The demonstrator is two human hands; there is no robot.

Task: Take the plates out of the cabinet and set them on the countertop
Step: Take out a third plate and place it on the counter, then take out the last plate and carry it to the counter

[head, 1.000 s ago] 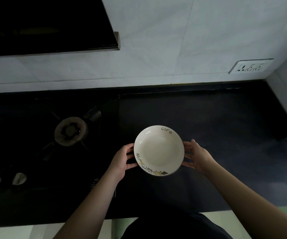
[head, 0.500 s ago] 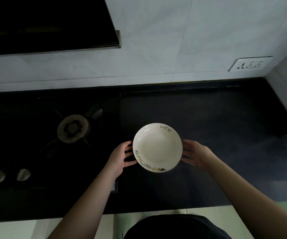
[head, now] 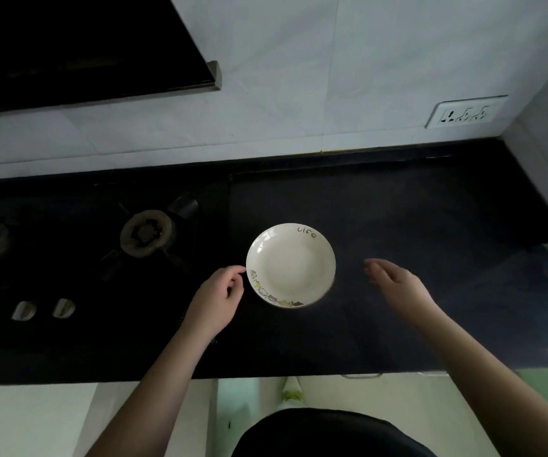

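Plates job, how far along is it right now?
Done: one white plate sits on the black countertop beside the stove. In hand: nothing; the left hand is by the rim with fingers loosely curled, and the right hand is open and apart. Left: the cabinet is out of view, so remaining plates cannot be counted.

One plate [head: 290,266] sits on the countertop [head: 414,225]. Two hands show: left hand [head: 218,296], right hand [head: 397,283]. The stove has two burners [head: 148,233] and apparently two knobs [head: 64,308].
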